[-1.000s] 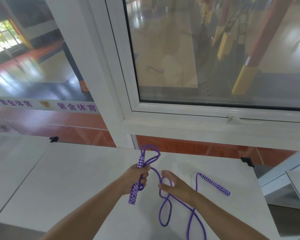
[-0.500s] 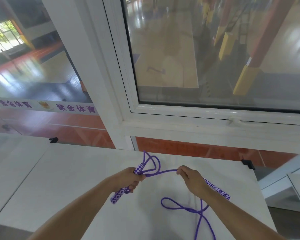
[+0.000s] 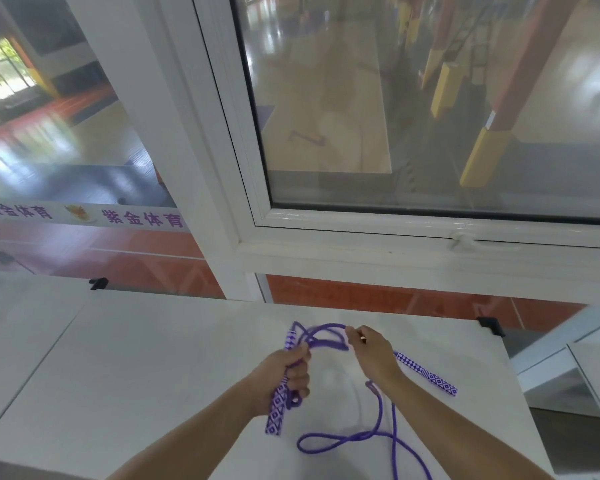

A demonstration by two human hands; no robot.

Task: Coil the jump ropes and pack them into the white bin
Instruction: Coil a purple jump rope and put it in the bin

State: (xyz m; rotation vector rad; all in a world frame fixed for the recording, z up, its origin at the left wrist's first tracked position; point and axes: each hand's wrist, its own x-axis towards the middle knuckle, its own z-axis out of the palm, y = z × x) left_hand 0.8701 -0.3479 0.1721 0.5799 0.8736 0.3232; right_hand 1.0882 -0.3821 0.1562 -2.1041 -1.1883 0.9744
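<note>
A purple jump rope (image 3: 378,436) lies partly looped on a white table (image 3: 146,368). My left hand (image 3: 284,374) grips one purple-and-white patterned handle (image 3: 278,408) upright, with several rope loops gathered against it. My right hand (image 3: 373,351) pinches the rope near the loops above the left hand. The second patterned handle (image 3: 426,374) lies on the table behind my right wrist. Loose rope trails toward the table's near edge. No white bin is in view.
A white window frame (image 3: 326,244) and glass stand right behind the table. A second white table (image 3: 596,372) sits at the right across a gap, and another surface (image 3: 11,313) adjoins on the left. Black corner clips (image 3: 490,325) mark the table's far corners.
My right hand has swung left, laying another turn of rope over the loops at the left hand. The left hand tipped the handle more upright. The loose rope on the table has shortened.
</note>
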